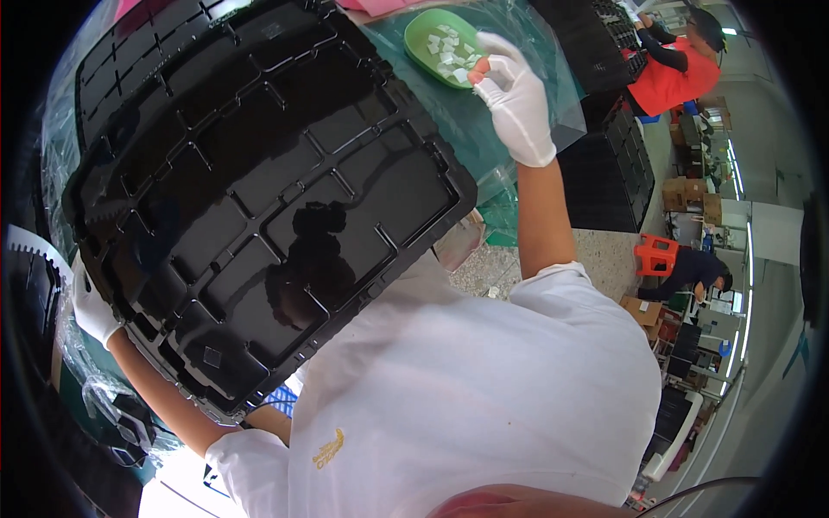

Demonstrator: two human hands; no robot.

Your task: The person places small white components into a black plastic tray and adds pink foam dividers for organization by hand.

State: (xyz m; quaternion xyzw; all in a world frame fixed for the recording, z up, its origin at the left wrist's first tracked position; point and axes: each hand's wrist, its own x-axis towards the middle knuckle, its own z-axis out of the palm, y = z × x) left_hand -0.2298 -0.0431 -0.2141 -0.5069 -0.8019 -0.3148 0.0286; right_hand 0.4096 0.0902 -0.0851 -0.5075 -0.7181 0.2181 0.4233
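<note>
A large black plastic tray point(259, 207), glossy and ribbed with raised lines, stands tilted in front of me and fills the left half of the view. My left hand point(91, 302), in a white glove, is at the tray's left edge and grips it, its fingers partly hidden. At the far side, a light green bowl point(417, 53) holds several small white square pieces point(446, 43). My right hand point(518, 104) is at the bowl's right rim, in a white glove with bare fingertips. Its thumb and finger are pinched together; what is between them is too small to make out.
Clear plastic sheeting point(553, 95) lies over the green table surface beside the bowl. Stacked black trays point(609, 164) stand to the right. A co-worker in a red vest point(678, 78) is at the far right; another person bends near a red stool point(656, 255).
</note>
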